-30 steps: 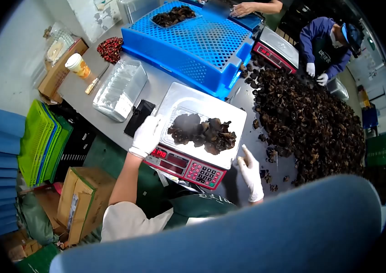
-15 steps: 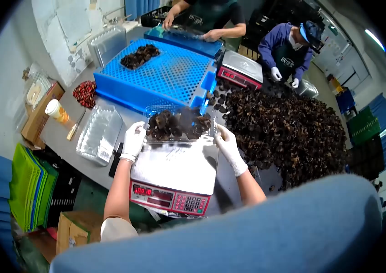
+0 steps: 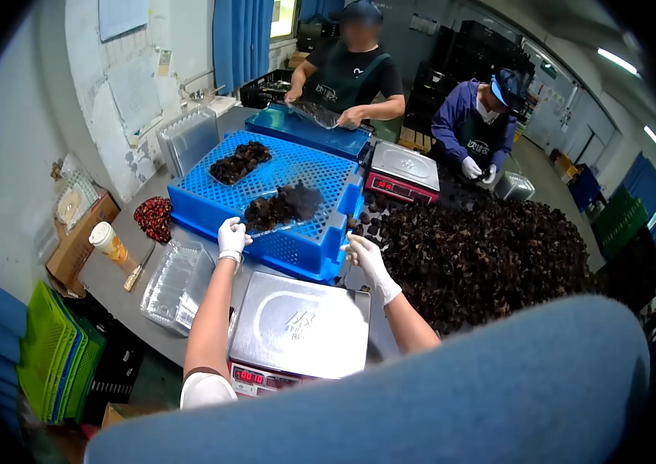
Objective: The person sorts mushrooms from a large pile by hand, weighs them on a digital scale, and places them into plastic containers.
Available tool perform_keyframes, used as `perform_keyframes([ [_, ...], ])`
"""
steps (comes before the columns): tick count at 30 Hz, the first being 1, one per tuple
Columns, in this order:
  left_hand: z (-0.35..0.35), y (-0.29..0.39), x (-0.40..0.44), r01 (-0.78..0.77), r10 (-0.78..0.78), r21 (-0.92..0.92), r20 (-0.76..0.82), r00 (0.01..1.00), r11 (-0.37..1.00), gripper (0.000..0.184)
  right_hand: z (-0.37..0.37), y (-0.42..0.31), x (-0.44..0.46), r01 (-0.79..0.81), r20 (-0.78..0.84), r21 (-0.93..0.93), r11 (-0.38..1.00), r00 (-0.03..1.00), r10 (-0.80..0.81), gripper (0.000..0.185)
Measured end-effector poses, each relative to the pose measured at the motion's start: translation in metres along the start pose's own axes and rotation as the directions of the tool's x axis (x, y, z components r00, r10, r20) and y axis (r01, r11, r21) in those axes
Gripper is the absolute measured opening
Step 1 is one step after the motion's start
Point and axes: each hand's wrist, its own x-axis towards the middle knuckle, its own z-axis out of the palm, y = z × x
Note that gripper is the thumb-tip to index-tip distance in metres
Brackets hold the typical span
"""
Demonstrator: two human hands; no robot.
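A clear plastic tray of dark wood ear mushrooms (image 3: 285, 207) rests on the front part of an upturned blue crate (image 3: 266, 251). My left hand (image 3: 233, 238), in a white glove, is beside the tray's front left corner with loosely bent fingers; whether it still touches the plastic is hard to see. To the right, my white-gloved right hand (image 3: 367, 257) is apart from the tray, fingers parted and holding nothing, near the crate's corner. Below both hands stands a scale (image 3: 301, 321) with a bare metal plate and a red display. Another filled tray (image 3: 240, 162) lies farther back on the crate.
A large heap of wood ear mushrooms (image 3: 483, 247) covers the table's right. Stacked clear trays (image 3: 177, 286), a knife (image 3: 138, 267), a cup (image 3: 107, 241) and a red bundle (image 3: 153, 218) lie left. Two co-workers (image 3: 343, 85) stand across, near a second scale (image 3: 404, 166).
The filled tray has moved forward from over the scale onto the blue crate. My right hand has let go of it. The view has tilted up.
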Motion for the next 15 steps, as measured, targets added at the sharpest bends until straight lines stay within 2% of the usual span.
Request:
perform_keyframes([
  [2, 0.006, 0.002, 0.015, 0.099, -0.102, -0.127, -0.018, 0.995, 0.987, 0.045, -0.004, -0.001, -0.018, 0.019, 0.015, -0.031, 0.999, 1.000, -0.019, 0.033],
  [3, 0.006, -0.002, 0.020, 0.098, -0.101, -0.124, -0.012, 0.995, 0.987, 0.045, -0.008, -0.002, -0.027, 0.020, 0.009, -0.027, 0.999, 1.000, -0.020, 0.033],
  [5, 0.007, -0.011, 0.026, 0.006, -0.002, -0.147, 0.029, 1.000, 0.989, 0.050, -0.022, 0.002, -0.047, 0.044, 0.048, -0.018, 0.999, 0.998, -0.043, 0.031],
  [6, 0.001, -0.003, 0.013, -0.044, 0.048, -0.066, 0.055, 0.997, 0.997, 0.052, -0.027, 0.000, -0.063, 0.020, 0.042, 0.012, 1.000, 0.999, -0.021, 0.028],
  [7, -0.008, 0.003, 0.005, -0.105, 0.097, 0.095, 0.084, 0.992, 0.990, 0.051, -0.039, 0.008, -0.074, 0.023, 0.040, 0.003, 1.000, 0.999, -0.023, 0.026],
  [8, -0.022, -0.004, 0.003, -0.164, 0.150, 0.151, 0.105, 0.983, 0.975, 0.049, -0.051, 0.015, -0.087, 0.029, 0.026, -0.001, 1.000, 0.999, -0.029, 0.026],
  [9, -0.039, -0.018, 0.001, -0.341, 0.329, 0.256, 0.090, 0.940, 0.904, 0.044, -0.063, 0.023, -0.104, 0.033, 0.010, -0.003, 0.999, 0.999, -0.033, 0.025],
  [11, -0.077, -0.002, -0.034, -0.485, 0.484, 0.580, 0.172, 0.858, 0.654, 0.036, -0.091, 0.043, -0.140, 0.015, -0.059, -0.051, 0.999, 0.998, -0.018, 0.024],
  [12, -0.093, 0.012, -0.057, -0.400, 0.403, 0.708, 0.177, 0.898, 0.581, 0.037, -0.103, 0.052, -0.160, -0.015, -0.106, -0.036, 0.999, 0.994, 0.012, 0.024],
  [13, -0.111, 0.011, -0.074, -0.386, 0.461, 0.846, 0.195, 0.866, 0.368, 0.037, -0.113, 0.062, -0.181, -0.047, -0.153, -0.018, 0.999, 0.987, 0.044, 0.024],
  [14, -0.132, 0.001, -0.083, -0.343, 0.489, 0.913, 0.202, 0.849, 0.219, 0.043, -0.123, 0.074, -0.201, -0.073, -0.194, 0.022, 0.997, 0.978, 0.076, 0.024],
  [15, -0.150, -0.007, -0.092, -0.306, 0.419, 0.921, 0.186, 0.889, 0.240, 0.044, -0.132, 0.084, -0.220, -0.100, -0.234, 0.065, 0.993, 0.966, 0.113, 0.024],
])
